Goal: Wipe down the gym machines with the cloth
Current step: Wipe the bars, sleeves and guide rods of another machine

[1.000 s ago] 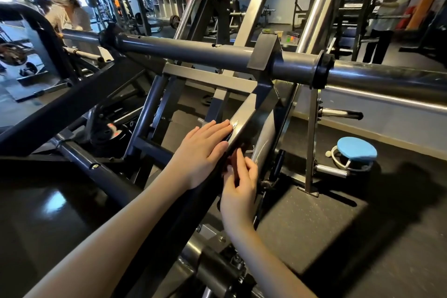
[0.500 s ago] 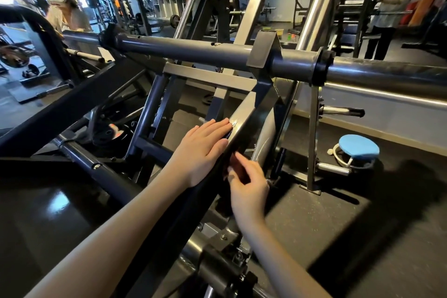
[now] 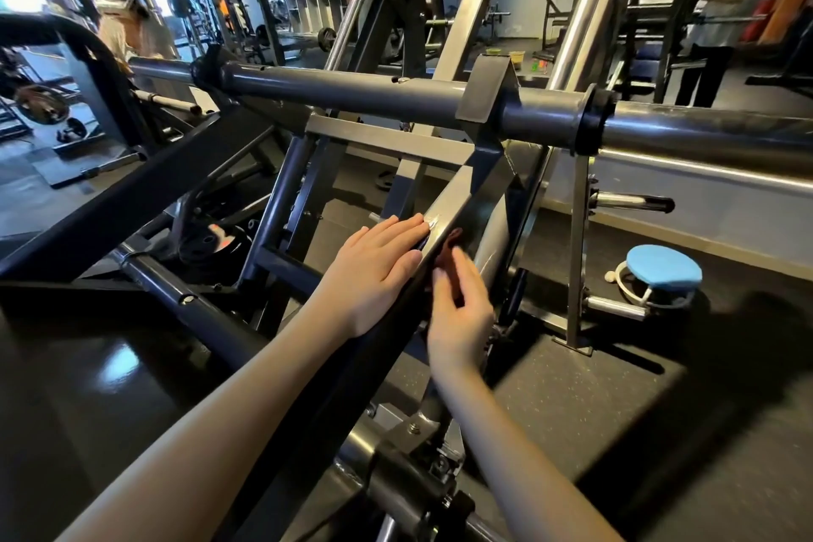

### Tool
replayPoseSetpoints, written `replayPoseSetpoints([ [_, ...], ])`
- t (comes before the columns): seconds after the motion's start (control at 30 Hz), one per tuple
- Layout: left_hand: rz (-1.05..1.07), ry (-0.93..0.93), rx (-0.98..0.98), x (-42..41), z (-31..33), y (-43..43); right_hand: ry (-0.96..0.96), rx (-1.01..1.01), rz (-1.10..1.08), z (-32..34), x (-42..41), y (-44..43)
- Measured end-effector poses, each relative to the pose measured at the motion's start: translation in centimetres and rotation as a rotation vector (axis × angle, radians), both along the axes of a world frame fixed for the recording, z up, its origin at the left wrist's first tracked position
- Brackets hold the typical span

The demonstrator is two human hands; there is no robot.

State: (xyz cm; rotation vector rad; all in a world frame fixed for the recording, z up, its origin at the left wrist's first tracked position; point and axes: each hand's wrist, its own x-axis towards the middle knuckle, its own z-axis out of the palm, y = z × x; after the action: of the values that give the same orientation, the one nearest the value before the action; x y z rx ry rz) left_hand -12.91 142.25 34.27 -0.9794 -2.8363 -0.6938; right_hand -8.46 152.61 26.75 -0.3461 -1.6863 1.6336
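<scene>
Our left hand (image 3: 374, 273) lies flat, fingers straight, on the machine's sloping beam (image 3: 466, 207). Our right hand (image 3: 462, 308) is blurred beside the beam, and we cannot tell its grip. The pale scrap at the left hand's tip is probably the cloth (image 3: 430, 225). We should press evenly and wipe lengthwise, edges included.

Blue round pad (image 3: 663, 268) on white frame, resting on black floor (image 3: 572, 400) at right; person (image 3: 127, 31) rear left; cubby shelves (image 3: 314, 11) behind

Two bare forearms, uncovered up to the wrists. The left hand (image 3: 374, 273), left of the slanted machine bar (image 3: 466, 207), appears sharp. The right hand (image 3: 462, 312), right of that bar, is motion-blurred.
</scene>
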Motion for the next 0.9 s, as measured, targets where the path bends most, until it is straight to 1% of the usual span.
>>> replayPoseSetpoints([
  [0.1, 0.008, 0.0, -0.014, 0.2, 0.1, 0.1, -0.061, -0.132, -0.01, 1.9, -3.1, 2.8],
  [0.17, 0.01, 0.0, -0.01, 0.2, 0.2, 0.1, -0.069, -0.134, -0.004, 1.9, -2.6, 2.4],
  [0.3, 0.002, -0.019, 0.019, 0.1, 0.2, 0.0, -0.048, 0.028, 0.042, -0.7, 3.3, -2.5],
  [0.37, 0.004, -0.019, 0.023, 0.2, 0.3, 0.0, -0.034, 0.098, 0.033, -1.5, 3.9, -3.0],
  [0.4, 0.005, -0.016, 0.022, 0.3, 0.2, 0.0, -0.036, 0.096, 0.032, -1.3, 3.2, -2.4],
  [0.57, -0.002, -0.002, 0.006, 0.3, 0.2, 0.0, -0.121, -0.1, 0.004, 1.8, -2.4, 2.2],
  [0.63, -0.005, 0.011, 0.0, 0.2, 0.1, 0.0, -0.125, -0.117, 0.002, 1.9, -2.5, 2.2],
  [0.7, -0.014, 0.014, 0.008, 0.2, 0.0, -0.1, -0.11, -0.097, 0.022, 1.0, -0.5, 0.3],
  [0.8, -0.022, 0.019, 0.005, 0.0, 0.0, -0.1, -0.075, 0.065, 0.002, -1.4, 4.5, -4.0],
  [0.83, -0.023, 0.021, 0.007, 0.0, 0.0, -0.1, -0.061, 0.098, -0.01, -1.8, 5.1, -4.6],
  [0.9, -0.028, 0.035, 0.015, 0.0, -0.1, -0.2, -0.053, 0.07, -0.001, -1.5, 3.7, -3.7],
])
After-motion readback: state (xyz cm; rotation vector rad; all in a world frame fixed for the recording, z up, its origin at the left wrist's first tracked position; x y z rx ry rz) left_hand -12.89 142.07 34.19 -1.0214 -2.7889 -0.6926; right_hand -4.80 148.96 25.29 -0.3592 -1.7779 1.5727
